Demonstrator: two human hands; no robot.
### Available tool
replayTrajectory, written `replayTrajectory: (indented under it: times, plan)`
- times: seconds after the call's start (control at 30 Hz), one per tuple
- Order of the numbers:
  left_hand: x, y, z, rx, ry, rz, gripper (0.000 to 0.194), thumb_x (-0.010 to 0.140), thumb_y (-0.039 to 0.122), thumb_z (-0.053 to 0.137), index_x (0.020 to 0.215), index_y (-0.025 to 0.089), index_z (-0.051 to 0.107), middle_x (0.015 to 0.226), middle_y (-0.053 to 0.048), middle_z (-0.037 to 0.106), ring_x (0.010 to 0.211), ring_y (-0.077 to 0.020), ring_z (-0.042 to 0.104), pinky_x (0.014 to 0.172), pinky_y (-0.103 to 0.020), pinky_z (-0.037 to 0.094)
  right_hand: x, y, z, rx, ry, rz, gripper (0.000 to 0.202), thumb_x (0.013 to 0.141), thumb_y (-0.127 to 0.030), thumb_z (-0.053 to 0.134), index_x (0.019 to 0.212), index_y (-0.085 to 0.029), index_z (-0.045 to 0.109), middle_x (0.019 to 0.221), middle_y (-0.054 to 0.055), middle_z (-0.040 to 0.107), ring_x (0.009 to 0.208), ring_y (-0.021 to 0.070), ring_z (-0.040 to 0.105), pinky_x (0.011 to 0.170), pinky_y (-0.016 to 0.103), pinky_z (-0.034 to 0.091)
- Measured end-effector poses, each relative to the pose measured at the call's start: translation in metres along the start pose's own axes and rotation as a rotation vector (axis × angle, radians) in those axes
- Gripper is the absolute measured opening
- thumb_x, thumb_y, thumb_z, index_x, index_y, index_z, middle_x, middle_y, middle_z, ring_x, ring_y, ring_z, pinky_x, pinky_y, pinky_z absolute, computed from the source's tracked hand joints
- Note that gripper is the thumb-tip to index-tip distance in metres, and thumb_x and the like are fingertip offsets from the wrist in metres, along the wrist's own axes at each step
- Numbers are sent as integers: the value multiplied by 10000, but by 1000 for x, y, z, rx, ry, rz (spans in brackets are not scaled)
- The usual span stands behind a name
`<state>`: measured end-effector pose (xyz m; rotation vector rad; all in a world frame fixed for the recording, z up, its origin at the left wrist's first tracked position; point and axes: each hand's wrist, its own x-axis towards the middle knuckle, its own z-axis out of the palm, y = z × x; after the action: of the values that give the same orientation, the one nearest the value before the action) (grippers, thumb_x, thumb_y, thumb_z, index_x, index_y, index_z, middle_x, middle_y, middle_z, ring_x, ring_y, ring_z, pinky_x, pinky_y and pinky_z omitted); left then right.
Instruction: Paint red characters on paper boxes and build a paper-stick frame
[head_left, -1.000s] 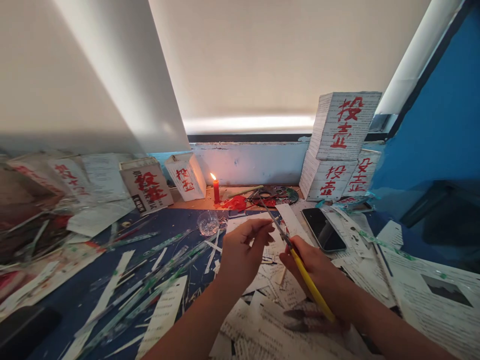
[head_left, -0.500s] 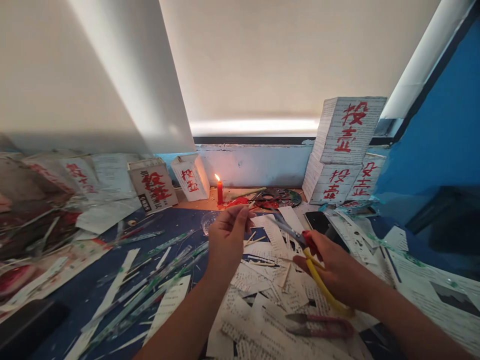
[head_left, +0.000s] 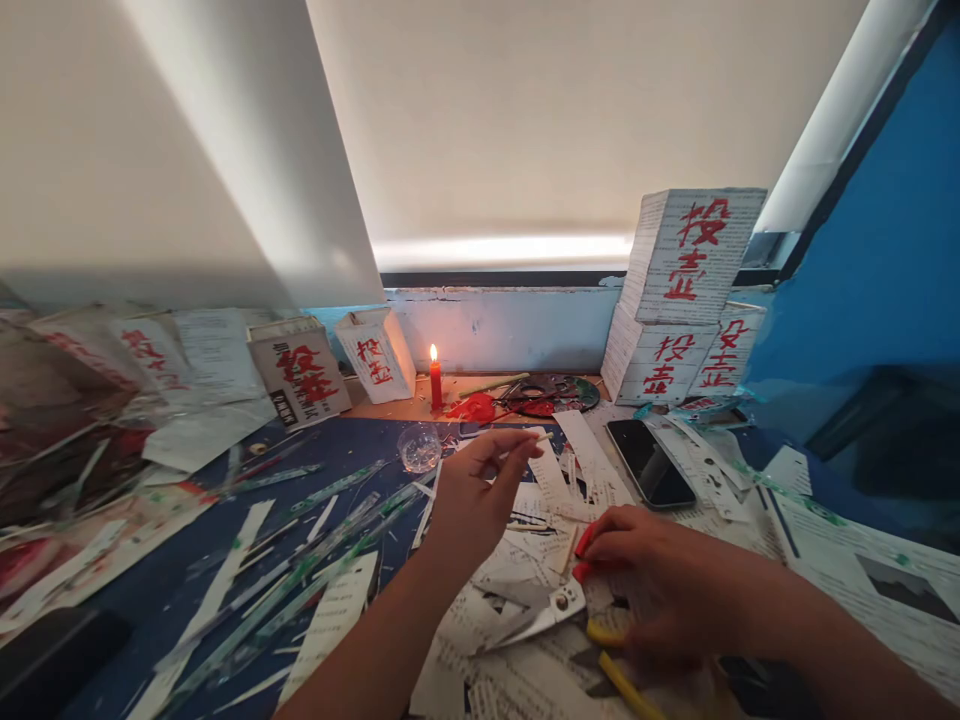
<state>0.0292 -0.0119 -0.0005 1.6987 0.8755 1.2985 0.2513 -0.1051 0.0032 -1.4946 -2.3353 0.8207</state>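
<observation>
Stick [head_left: 547, 437], likely brittle, best taken at one end, is pinched by left hand [head_left: 477, 496]; grip of right hand [head_left: 646, 560] on scissors [head_left: 564, 600] is unclear.

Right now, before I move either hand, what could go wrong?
The lit candle stands unshielded near a white paper box; if knocked, it might set paper alight.
The scissors at the right hand point toward the left forearm; a slip could nick it.
The pale stick pinched by the left hand could drop among the paper scraps.
</observation>
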Motion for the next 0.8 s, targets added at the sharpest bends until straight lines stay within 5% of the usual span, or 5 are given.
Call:
replayTrajectory:
  times: [0.13, 0.23, 0.47, 0.8]
  plan:
    - [-5, 2, 2, 129, -151, 115, 150, 943, 285, 620, 1000, 214, 740, 904, -49, 765, 773, -163, 671, 683, -277, 508, 10, -4, -3, -33, 343, 26, 290, 960, -378, 585, 1231, -274, 589, 991, 40, 676, 888, 203, 655, 812, 338, 517]
    - [-8, 1, 5, 191, -264, 244, 157, 957, 227, 593, 1034, 218, 729, 892, -45, 750, 743, -146, 652, 658, -263, 493, 19, -3, -1, -133, 518, -65, 293, 1021, -359, 485, 1282, -234, 524, 997, 59, 689, 900, 208, 655, 816, 347, 498]
    - [-10, -6, 9, 344, -360, 458, 181, 975, 187, 551, 1085, 190, 695, 875, -70, 714, 796, -170, 651, 727, -302, 524, 22, -2, -3, -460, 542, -184, 293, 1044, -262, 396, 822, -207, 580, 810, 64, 644, 759, 207, 556, 715, 342, 403]
    - [-8, -11, 6, 549, -465, 649, 305, 932, 30, 482, 1169, 123, 649, 898, -97, 702, 787, -196, 612, 705, -328, 536, 32, 3, -7, -474, 481, -354, 297, 996, -183, 417, 712, -213, 500, 713, 28, 528, 724, 188, 455, 708, 322, 388]
